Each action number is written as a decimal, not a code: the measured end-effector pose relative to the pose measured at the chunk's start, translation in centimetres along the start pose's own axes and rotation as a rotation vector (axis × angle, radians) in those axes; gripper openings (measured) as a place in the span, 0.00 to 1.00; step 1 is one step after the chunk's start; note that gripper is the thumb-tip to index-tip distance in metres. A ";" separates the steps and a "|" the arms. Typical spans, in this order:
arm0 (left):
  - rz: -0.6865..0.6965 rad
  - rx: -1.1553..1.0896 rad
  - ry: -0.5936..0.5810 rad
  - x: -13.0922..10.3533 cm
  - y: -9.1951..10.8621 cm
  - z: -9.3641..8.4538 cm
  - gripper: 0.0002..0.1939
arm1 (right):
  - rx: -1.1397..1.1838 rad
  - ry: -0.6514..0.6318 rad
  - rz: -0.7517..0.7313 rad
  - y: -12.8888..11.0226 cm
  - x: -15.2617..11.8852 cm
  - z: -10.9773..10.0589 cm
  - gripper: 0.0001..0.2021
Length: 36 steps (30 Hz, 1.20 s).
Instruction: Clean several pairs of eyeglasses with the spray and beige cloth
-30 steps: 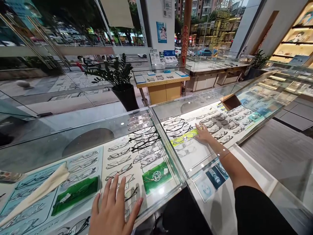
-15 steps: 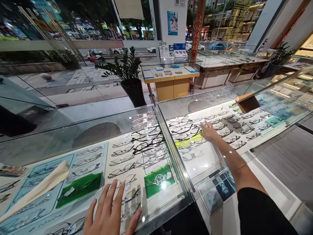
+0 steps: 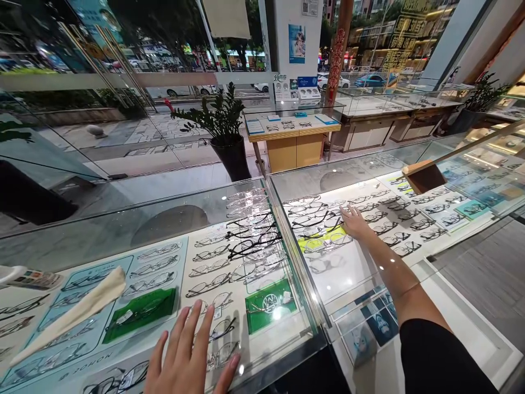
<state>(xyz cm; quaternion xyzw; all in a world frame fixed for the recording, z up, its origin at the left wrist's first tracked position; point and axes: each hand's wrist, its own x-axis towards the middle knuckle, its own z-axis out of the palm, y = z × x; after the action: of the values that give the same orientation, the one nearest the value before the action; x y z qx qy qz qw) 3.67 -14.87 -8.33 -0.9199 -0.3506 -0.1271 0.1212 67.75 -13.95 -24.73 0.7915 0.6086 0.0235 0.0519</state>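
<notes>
Left hand point(image 3: 186, 358): flat, fingers spread, grasping nothing, resting on the case glass point(image 3: 172, 219).
Right hand point(image 3: 355, 223): inside the open case, released, fingertips now further in, touching frames point(image 3: 315, 221) above the yellow card point(image 3: 324, 241).

This is an optician's shop. Long glass display cases point(image 3: 262, 186) hold rows of spectacle frames point(image 3: 246, 241) laid on white and green trays point(image 3: 268, 298). A further display table point(image 3: 293, 131) near the front carries more frames and small signs. An eyewear poster point(image 3: 298, 44) hangs on a pillar, lit shelves point(image 3: 492, 158) run along the right wall, and large windows point(image 3: 123, 49) look onto a street with parked cars.
</notes>
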 end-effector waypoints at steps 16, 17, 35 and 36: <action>-0.133 -0.108 -0.046 0.7 1.4 0.1 0.47 | -0.064 -0.211 -0.051 -7.5 -15.1 -9.1 0.15; -0.139 -0.116 -0.053 0.7 1.5 0.0 0.48 | -0.063 -0.258 -0.068 -8.0 -17.0 -9.7 0.14; -0.215 -0.201 -0.169 1.7 2.9 -1.7 0.47 | 0.098 -0.047 -0.208 -12.1 -17.9 -32.2 0.27; -0.218 -0.204 -0.168 1.7 3.0 -1.8 0.47 | 0.074 0.019 -0.223 -12.4 -15.3 -31.9 0.28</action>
<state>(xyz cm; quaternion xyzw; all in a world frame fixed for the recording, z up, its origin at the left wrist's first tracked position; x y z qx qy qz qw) 6.63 -16.52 -6.49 -0.8914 -0.4423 -0.0972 -0.0170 48.65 -23.89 5.97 0.7200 0.6937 0.0029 0.0192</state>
